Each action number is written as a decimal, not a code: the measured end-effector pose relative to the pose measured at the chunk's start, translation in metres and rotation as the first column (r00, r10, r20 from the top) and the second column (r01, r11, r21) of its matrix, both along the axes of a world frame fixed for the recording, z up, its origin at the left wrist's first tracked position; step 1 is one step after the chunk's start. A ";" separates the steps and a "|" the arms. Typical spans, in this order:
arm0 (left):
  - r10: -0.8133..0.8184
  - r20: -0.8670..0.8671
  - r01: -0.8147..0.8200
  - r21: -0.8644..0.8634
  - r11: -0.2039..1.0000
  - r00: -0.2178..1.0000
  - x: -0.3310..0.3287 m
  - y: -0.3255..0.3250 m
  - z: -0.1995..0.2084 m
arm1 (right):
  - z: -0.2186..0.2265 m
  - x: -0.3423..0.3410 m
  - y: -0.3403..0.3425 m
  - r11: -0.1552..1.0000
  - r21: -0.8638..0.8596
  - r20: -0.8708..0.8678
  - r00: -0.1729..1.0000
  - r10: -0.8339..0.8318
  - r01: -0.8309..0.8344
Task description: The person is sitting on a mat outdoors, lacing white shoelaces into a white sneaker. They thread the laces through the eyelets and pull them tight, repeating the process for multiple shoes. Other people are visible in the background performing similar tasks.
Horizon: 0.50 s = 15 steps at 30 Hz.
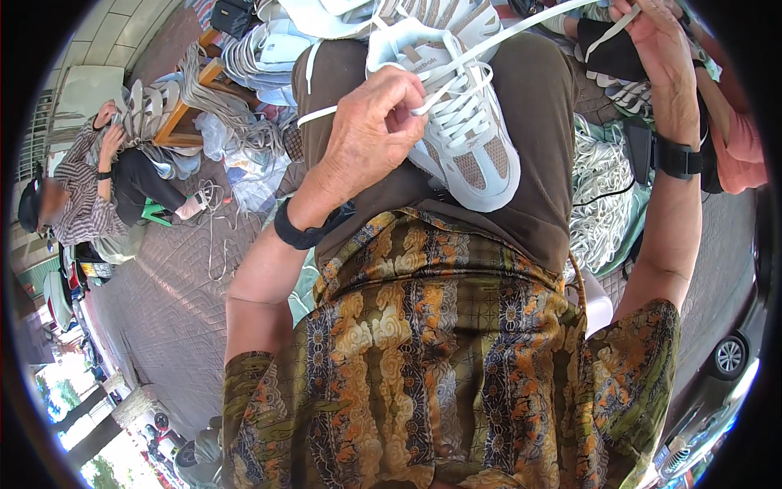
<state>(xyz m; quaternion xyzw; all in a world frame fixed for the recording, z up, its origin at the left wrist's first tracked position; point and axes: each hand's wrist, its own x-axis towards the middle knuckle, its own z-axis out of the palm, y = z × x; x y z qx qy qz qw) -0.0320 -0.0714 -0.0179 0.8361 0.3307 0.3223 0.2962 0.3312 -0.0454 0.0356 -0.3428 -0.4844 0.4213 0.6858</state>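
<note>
head view: on the lap point(538, 122), a pale shoe point(487, 171) lies just right of the left hand point(376, 122), which pinches a white lace point(505, 38); the right hand point(658, 45), raised well apart, seems to grip the lace's far end. too hard or slanted a pull could slip it from the left's pinch, or snarl it.

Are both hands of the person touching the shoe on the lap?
No, the right hand is well away from the shoe, holding a white lace.
</note>
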 end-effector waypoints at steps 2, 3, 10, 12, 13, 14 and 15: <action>0.000 -0.005 0.000 -0.003 1.000 1.000 -0.001 0.000 -0.005 | 0.002 0.002 0.000 1.000 0.013 -0.018 1.000 -0.007 0.007; 0.005 -0.009 -0.005 -0.007 1.000 1.000 -0.002 -0.001 -0.007 | 0.003 -0.001 0.000 0.999 0.004 -0.052 0.998 -0.032 0.032; 0.070 -0.015 -0.071 -0.119 0.990 0.997 -0.003 0.007 -0.015 | -0.001 0.018 0.006 0.999 -0.053 -0.150 0.989 -0.013 0.005; 0.089 0.017 -0.083 -0.205 0.975 0.996 -0.003 0.008 -0.015 | -0.009 0.021 0.010 0.991 -0.096 -0.072 0.992 -0.102 0.095; 0.075 0.043 -0.063 -0.236 0.970 0.996 -0.004 0.008 -0.016 | -0.012 0.012 0.011 0.978 -0.108 0.032 0.984 -0.177 0.179; 0.062 0.070 -0.041 -0.267 0.963 0.996 -0.006 0.008 -0.019 | -0.015 0.006 0.011 0.958 -0.110 0.136 0.959 -0.248 0.264; 0.041 0.099 -0.010 -0.297 0.955 0.994 -0.007 0.009 -0.021 | -0.022 0.011 0.010 0.963 -0.006 0.398 0.884 -0.245 0.270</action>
